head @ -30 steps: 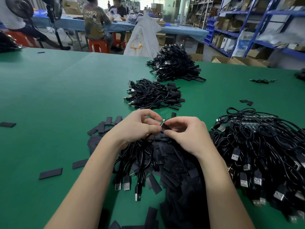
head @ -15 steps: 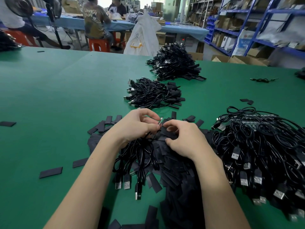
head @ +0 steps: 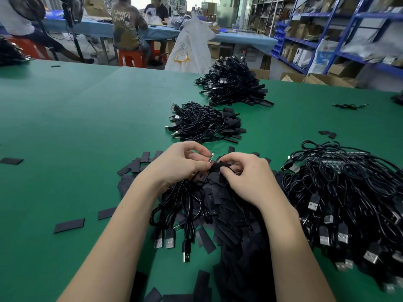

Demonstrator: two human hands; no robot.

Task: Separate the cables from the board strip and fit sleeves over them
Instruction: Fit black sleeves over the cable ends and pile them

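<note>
My left hand (head: 178,166) pinches the small board end (head: 211,158) of a black cable, with a few more cables (head: 185,205) trailing down from its grip. My right hand (head: 246,177) pinches a flat black sleeve (head: 218,166) right at that board end; the two touch. Both hands hover over a heap of loose black sleeves (head: 231,216) at the table's near middle. To the right lies a large tangle of cables still on their board strip (head: 340,158).
Two piles of sleeved cables lie farther away, the nearer pile (head: 205,123) and the farther pile (head: 233,86). Stray sleeves (head: 69,225) dot the green table (head: 76,118) on the left. People sit at a blue table beyond; shelving stands at right.
My right hand picked a sleeve from the heap and brought it up against the board end in my left hand. The left hand stayed in place.
</note>
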